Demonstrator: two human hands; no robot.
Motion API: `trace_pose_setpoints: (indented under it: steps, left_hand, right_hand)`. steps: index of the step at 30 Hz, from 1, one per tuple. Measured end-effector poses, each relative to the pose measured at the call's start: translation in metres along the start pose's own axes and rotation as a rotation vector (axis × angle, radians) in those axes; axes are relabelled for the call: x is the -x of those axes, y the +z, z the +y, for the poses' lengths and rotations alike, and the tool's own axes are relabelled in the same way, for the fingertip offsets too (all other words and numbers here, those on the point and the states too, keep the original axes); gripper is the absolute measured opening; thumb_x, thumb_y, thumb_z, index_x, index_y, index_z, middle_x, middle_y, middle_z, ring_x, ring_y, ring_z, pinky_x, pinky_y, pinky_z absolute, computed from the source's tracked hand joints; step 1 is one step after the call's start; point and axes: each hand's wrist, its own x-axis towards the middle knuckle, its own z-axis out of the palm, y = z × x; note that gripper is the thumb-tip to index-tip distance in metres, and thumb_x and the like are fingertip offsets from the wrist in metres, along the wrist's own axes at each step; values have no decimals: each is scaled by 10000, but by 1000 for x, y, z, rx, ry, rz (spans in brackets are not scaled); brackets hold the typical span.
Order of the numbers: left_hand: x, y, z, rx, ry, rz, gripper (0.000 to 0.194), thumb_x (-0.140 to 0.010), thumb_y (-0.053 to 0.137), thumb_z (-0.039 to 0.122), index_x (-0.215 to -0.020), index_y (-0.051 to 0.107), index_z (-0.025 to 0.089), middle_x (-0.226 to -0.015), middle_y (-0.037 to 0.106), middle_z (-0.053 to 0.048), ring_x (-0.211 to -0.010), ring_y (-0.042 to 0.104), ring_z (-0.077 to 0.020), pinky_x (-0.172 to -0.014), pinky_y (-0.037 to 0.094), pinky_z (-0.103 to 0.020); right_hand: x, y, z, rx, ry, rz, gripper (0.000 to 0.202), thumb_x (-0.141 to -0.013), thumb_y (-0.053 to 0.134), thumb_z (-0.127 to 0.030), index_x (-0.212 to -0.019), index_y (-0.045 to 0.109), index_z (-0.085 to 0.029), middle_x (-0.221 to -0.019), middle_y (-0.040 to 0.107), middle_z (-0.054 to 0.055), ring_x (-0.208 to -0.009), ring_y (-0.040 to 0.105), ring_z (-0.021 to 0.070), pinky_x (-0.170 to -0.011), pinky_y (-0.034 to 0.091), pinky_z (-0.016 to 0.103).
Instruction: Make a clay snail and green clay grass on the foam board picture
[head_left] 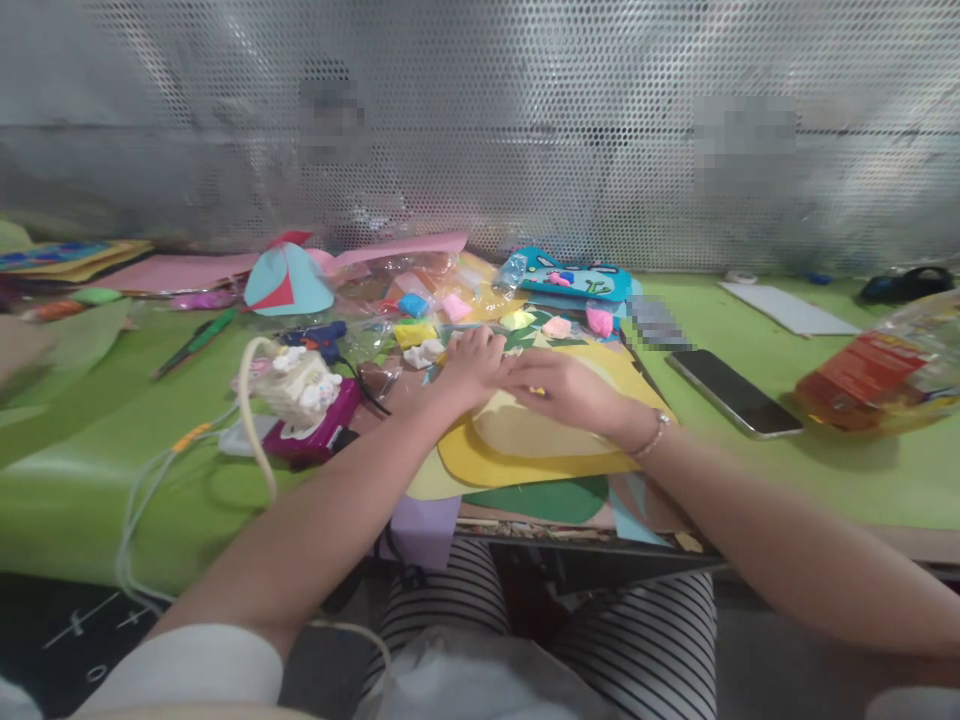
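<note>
My left hand and my right hand meet above a yellow paper shape with a paler cream piece on top. The fingers of both hands are bent and drawn together, and their tips are mostly hidden. A tiny yellow bit shows beneath my right hand; I cannot make out what it is. Just beyond my hands lie soft, clay-like lumps: white, yellow, pale yellow, peach and bright pink. Behind them rests a blue decorated cutout.
On the left stand a purple box with a cream plug, a blue glue gun and green-handled scissors. Cables hang over the front edge. To the right are a phone and an orange-red bag. A perforated metal panel rises behind.
</note>
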Motion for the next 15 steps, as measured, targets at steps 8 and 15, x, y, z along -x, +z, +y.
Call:
trace_pose_setpoints:
  steps: [8,15]
  left_hand:
    - [-4,12,-5,16,25,86,388,-949,312,418,-1143,534,166,-1143,513,-135,-1118,456,-293,-952,326,-450]
    - [-2,6,-7,-74,57,106,312,-942,350,355,-1053,556,149,-1081,561,-146,-1066,501,-302,-885,361,-432]
  right_hand:
    - [14,-8,48,-45,212,-151,211,-893,524,-225,-811,708,-161,-771,616,56,-681,561,147,-651,456,281]
    - [9,-4,41,37,273,-243,229,-898,489,-169,-842,708,-132,-826,601,84,-729,551,162,-670,435,279]
